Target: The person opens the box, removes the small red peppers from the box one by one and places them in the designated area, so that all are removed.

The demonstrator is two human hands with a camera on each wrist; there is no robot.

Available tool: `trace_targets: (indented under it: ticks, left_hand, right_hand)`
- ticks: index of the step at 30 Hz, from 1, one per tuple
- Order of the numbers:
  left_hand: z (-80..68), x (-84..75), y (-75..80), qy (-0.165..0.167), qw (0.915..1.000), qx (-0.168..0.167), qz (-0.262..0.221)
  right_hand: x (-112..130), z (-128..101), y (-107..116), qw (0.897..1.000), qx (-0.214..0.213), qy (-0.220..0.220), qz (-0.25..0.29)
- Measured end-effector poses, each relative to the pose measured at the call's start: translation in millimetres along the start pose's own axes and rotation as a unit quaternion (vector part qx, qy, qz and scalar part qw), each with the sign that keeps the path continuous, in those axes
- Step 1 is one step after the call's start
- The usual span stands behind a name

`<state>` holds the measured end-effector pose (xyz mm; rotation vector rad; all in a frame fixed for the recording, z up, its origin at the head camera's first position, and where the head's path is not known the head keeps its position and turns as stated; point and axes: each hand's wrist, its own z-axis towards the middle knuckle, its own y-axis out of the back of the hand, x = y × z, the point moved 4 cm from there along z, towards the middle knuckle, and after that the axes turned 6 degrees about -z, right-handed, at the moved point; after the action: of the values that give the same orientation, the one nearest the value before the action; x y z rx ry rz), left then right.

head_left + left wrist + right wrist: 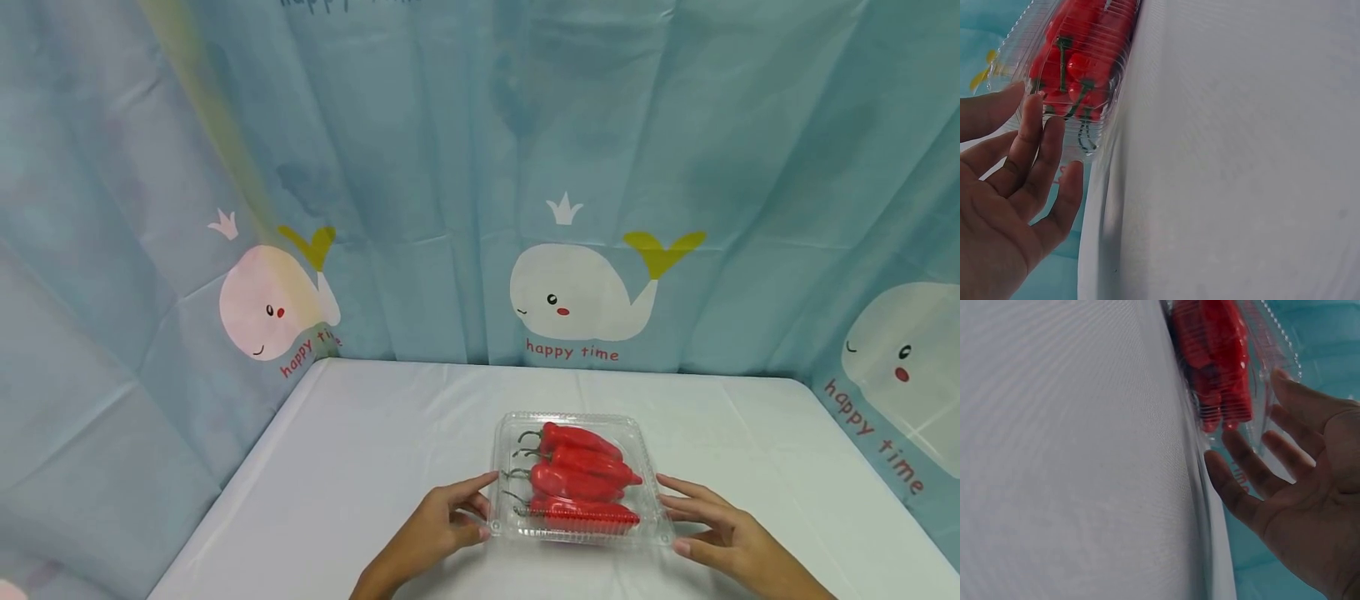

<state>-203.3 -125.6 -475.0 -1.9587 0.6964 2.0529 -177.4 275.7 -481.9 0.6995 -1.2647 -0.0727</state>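
Observation:
A clear plastic clamshell box with a closed lid lies on the white-covered table. Several red peppers with green stems are inside, side by side, their stems toward the left. My left hand is at the box's left side, with fingertips and thumb against its edge and front corner. At the opposite side is my right hand, its fingers spread along the right edge and its thumb near the front corner. Both wrist views show loosely extended fingers at the box ends, not wrapped round it.
White cloth covers the table. Behind it and along both sides hangs a blue curtain printed with whales and lettering.

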Motion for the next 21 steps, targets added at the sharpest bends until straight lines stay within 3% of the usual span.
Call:
trace_targets:
  ticks: [21]
  left_hand:
    - [0.5,-1.3,-5.2,0.003,0.9995,-0.031,0.003]
  right_hand:
    - [-1.5,0.5,-1.4,1.000,0.001,0.030,0.003]
